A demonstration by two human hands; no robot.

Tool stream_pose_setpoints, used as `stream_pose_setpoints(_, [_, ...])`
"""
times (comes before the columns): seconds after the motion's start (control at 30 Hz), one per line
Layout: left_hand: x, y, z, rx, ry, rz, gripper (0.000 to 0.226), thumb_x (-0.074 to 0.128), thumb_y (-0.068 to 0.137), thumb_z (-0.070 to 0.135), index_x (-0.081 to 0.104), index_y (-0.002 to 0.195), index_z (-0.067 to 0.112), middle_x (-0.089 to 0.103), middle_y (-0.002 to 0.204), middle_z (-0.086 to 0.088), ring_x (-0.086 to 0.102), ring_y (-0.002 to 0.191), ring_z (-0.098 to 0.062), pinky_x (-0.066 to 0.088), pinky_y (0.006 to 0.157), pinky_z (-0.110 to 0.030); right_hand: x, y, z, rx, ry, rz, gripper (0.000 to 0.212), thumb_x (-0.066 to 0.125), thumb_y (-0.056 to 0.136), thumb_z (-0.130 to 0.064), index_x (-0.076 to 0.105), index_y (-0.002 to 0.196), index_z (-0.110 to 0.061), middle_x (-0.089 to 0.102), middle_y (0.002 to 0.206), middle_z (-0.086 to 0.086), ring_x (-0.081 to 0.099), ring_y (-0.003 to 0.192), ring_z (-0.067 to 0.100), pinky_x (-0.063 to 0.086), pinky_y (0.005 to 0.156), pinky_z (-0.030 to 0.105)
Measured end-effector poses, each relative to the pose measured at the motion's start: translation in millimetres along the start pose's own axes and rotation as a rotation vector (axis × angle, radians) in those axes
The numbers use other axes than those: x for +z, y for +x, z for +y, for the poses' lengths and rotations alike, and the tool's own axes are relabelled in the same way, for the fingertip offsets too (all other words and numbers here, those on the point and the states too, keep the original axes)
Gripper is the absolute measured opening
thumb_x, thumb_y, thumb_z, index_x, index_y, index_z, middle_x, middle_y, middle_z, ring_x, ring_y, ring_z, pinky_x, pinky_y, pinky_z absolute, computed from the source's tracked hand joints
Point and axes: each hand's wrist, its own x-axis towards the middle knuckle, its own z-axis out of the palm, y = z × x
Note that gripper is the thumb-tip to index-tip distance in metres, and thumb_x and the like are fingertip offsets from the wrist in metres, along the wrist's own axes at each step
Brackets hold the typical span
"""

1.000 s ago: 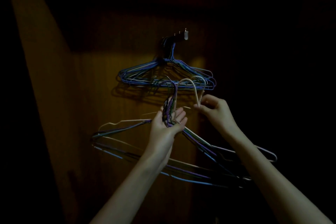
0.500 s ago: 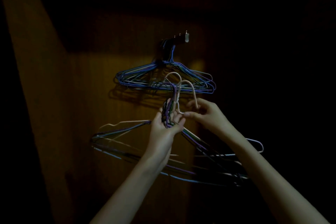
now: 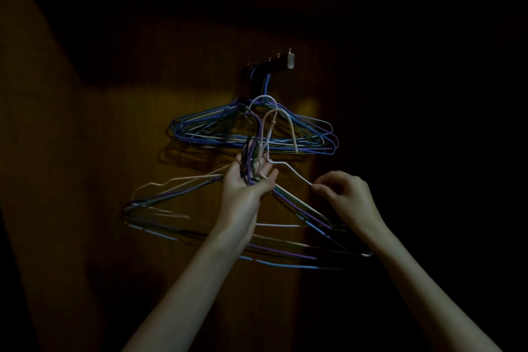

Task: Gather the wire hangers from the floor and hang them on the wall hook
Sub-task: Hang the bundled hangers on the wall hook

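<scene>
It is dim here, with one warm patch of light on the wood-grained wall (image 3: pixel 94 180). The left hand (image 3: pixel 248 183) grips a bundle of thin wire hangers (image 3: pixel 200 226) by their necks, fingers curled round the twisted stems; their coated wires, purple, blue, green and pale cream, fan out below and to both sides of that hand in wide flat triangles. The curved hook ends rise above its fingers. The right hand (image 3: pixel 345 194), apart from the left and lower, pinches the sloping shoulder of a white hanger (image 3: pixel 291 171) between thumb and fingertips. Above both hands a dark wall hook (image 3: pixel 274 63) with small metal pegs carries hung hangers (image 3: pixel 251 131), mostly blue and purple, bunched together.
</scene>
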Motion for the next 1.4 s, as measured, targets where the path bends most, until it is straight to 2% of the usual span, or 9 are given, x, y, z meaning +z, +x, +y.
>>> stream_pose_setpoints(0.1, [2.4, 16.2, 0.7, 0.011, 0.01, -0.004, 0.068, 0.045, 0.083, -0.025, 0.035, 0.138, 0.013, 0.048, 0.137, -0.015, 0.051, 0.123, -0.026, 0.044, 0.095, -0.031, 2.9, 14.1, 3.6, -0.036, 0.021, 0.021, 0.009, 0.067, 0.083, -0.018, 0.07, 0.088, -0.011, 0.061, 0.083, -0.005, 0.056, 0.08, 0.01, 0.037, 0.066, 0.009])
stream_pose_setpoints(0.17, [4.4, 27.1, 1.1, 0.02, 0.016, -0.008, 0.067, 0.046, 0.083, -0.024, 0.034, 0.14, 0.01, 0.049, 0.136, -0.016, 0.054, 0.118, -0.023, 0.046, 0.092, -0.03, 4.5, 23.5, 6.1, -0.078, 0.014, 0.07, 0.008, 0.067, 0.083, -0.014, 0.07, 0.087, -0.008, 0.059, 0.083, -0.004, 0.054, 0.08, 0.01, 0.036, 0.065, 0.004])
stream_pose_setpoints(0.3, [6.1, 48.6, 2.0, 0.054, 0.042, -0.036, 0.067, 0.046, 0.085, -0.022, 0.031, 0.141, 0.01, 0.05, 0.136, -0.017, 0.053, 0.12, -0.023, 0.046, 0.094, -0.03, 5.2, 50.5, 13.8, -0.136, -0.002, 0.172, 0.006, 0.068, 0.082, -0.008, 0.069, 0.085, -0.003, 0.057, 0.083, 0.0, 0.053, 0.079, 0.013, 0.032, 0.065, 0.013])
stream_pose_setpoints(0.53, [0.1, 89.5, 3.3, 0.136, 0.075, -0.001, 0.065, 0.047, 0.084, -0.021, 0.032, 0.14, 0.009, 0.049, 0.135, -0.019, 0.053, 0.121, -0.025, 0.05, 0.092, -0.028, -4.8, 108.4, 22.4, -0.134, 0.021, 0.276, 0.011, 0.067, 0.083, -0.013, 0.071, 0.086, -0.003, 0.064, 0.082, 0.009, 0.055, 0.074, 0.015, 0.031, 0.059, 0.014])
stream_pose_setpoints(0.7, [-5.2, 114.2, 4.9, 0.155, 0.075, 0.012, 0.066, 0.048, 0.085, -0.02, 0.031, 0.142, 0.009, 0.051, 0.135, -0.017, 0.054, 0.12, -0.023, 0.053, 0.082, -0.017, -0.1, 141.2, 22.8, -0.11, 0.054, 0.257, 0.012, 0.065, 0.085, -0.013, 0.07, 0.085, -0.002, 0.058, 0.071, 0.0, 0.048, 0.061, 0.002, 0.035, 0.054, 0.004])
stream_pose_setpoints(0.93, [-15.8, 135.5, 0.9, 0.185, 0.098, 0.036, 0.065, 0.048, 0.084, -0.02, 0.034, 0.141, 0.009, 0.051, 0.134, -0.017, 0.057, 0.114, -0.02, 0.054, 0.081, -0.018, 15.6, 151.5, 30.4, -0.152, 0.022, 0.267, 0.014, 0.063, 0.086, -0.015, 0.069, 0.09, -0.003, 0.059, 0.08, 0.002, 0.055, 0.076, 0.014, 0.042, 0.068, 0.028])
stream_pose_setpoints(1.1, [-19.5, 146.9, -2.9, 0.197, 0.066, 0.051, 0.065, 0.048, 0.083, -0.022, 0.036, 0.138, 0.011, 0.052, 0.132, -0.015, 0.059, 0.109, -0.016, 0.054, 0.082, -0.018, 10.6, 149.6, 39.7, -0.202, 0.033, 0.303, 0.011, 0.063, 0.086, -0.012, 0.069, 0.089, -0.003, 0.061, 0.084, 0.006, 0.057, 0.078, 0.018, 0.042, 0.069, 0.028])
stream_pose_setpoints(1.23, [-16.9, 150.8, -5.6, 0.213, 0.056, 0.041, 0.066, 0.047, 0.083, -0.023, 0.036, 0.138, 0.012, 0.053, 0.13, -0.015, 0.058, 0.112, -0.02, 0.053, 0.085, -0.02, 1.8, 149.8, 50.0, -0.182, 0.073, 0.308, 0.01, 0.063, 0.086, -0.011, 0.07, 0.087, -0.004, 0.066, 0.086, 0.012, 0.061, 0.08, 0.023, 0.048, 0.074, 0.038])
stream_pose_setpoints(1.4, [-13.5, 152.5, -9.0, 0.217, 0.045, 0.044, 0.067, 0.048, 0.083, -0.023, 0.034, 0.14, 0.008, 0.052, 0.132, -0.017, 0.059, 0.111, -0.018, 0.053, 0.086, -0.02, 4.5, 157.4, 53.1, -0.143, 0.067, 0.292, 0.012, 0.061, 0.087, -0.011, 0.07, 0.088, -0.003, 0.065, 0.085, 0.009, 0.059, 0.08, 0.019, 0.045, 0.073, 0.032])
